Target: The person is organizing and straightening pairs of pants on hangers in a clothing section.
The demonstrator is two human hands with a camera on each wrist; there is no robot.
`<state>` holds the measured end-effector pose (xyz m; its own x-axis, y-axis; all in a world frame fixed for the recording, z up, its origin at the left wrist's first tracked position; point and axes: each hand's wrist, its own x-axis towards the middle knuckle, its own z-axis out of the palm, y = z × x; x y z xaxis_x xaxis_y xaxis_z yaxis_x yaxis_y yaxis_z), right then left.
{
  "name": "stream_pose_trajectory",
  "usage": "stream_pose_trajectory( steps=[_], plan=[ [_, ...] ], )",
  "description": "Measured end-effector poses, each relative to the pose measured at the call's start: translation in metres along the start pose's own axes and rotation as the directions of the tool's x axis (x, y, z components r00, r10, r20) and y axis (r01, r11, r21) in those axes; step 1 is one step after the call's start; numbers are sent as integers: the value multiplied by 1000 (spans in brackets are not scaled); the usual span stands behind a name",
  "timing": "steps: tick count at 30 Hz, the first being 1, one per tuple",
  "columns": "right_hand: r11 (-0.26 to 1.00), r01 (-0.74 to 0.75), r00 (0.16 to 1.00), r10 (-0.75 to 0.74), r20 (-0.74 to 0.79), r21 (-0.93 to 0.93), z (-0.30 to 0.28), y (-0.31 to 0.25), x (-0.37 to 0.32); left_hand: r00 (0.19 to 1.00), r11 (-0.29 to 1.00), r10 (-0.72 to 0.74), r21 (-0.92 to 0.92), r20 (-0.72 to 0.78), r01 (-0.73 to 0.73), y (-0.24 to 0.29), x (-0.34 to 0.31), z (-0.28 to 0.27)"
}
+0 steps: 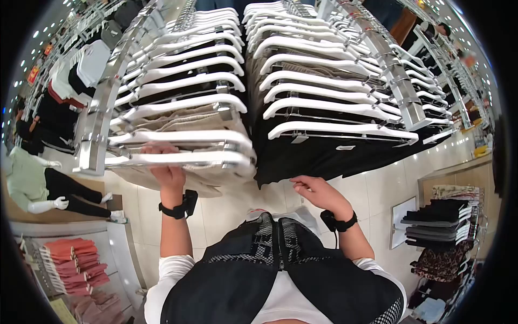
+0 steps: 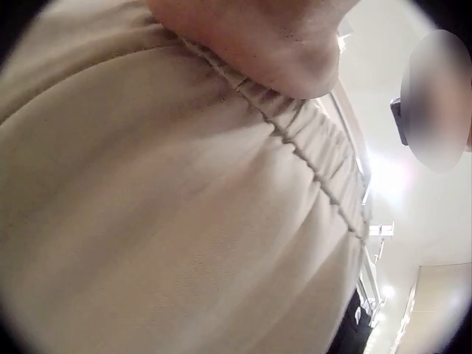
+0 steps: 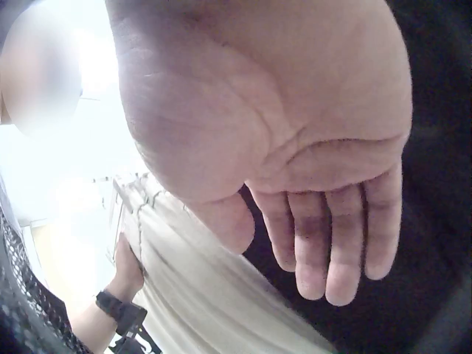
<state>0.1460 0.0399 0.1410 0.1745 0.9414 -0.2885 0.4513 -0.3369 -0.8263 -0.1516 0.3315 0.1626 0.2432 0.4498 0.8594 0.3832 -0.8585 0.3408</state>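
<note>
My left hand is at the front hanger of the left rail. That white hanger crosses over the hand and hides part of the fingers; others show blurred behind it. Beige trousers with a gathered elastic waistband hang there, and the heel of the hand lies against the waistband in the left wrist view. My right hand hangs beside the lower edge of black trousers on the right rail. Its fingers are loose and slightly bent, the palm bare in the right wrist view, with nothing held.
White hangers with trousers fill both chrome rails, the right one ending in a metal bar. A mannequin stands at the left. Pink garments hang lower left, and dark garments hang at the right.
</note>
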Motion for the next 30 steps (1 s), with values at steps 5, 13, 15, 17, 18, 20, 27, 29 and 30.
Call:
stream_pose_trajectory(
  steps=[5, 13, 15, 17, 18, 20, 27, 29, 30],
  plan=[
    [983, 57, 945, -110, -309, -174, -42, -22, -40, 999, 996, 41, 80, 8, -41, -1, -8, 3],
    [847, 374, 426, -518, -742, -377, -132, 28, -89, 998, 953, -56, 298, -31, 63, 35, -23, 7],
    [841, 254, 164, -525, -835, -478, -147, 46, -92, 991, 925, -125, 358, -36, 130, 47, -35, 6],
    [798, 253, 76, -581, -811, -548, -170, 57, -79, 981, 889, -183, 415, -63, 192, 67, -43, 6],
    [787, 218, 115, -609, -785, -578, -178, 57, -74, 973, 879, -199, 418, -116, 230, 77, -47, 9],
    [746, 118, 227, -662, -714, -655, -192, 52, -70, 947, 857, -228, 416, -224, 305, 97, -59, 18],
    [667, 544, 286, -718, -635, -509, -220, 69, -47, 926, 885, -88, 398, -368, 242, 172, -68, 34],
    [665, 555, 297, -720, -627, -500, -226, 60, -45, 929, 950, -32, 278, -369, 143, 184, -64, 42],
    [671, 575, 295, -704, -646, -468, -228, 54, -43, 943, 968, -21, 230, -332, 102, 190, -63, 44]
  ],
)
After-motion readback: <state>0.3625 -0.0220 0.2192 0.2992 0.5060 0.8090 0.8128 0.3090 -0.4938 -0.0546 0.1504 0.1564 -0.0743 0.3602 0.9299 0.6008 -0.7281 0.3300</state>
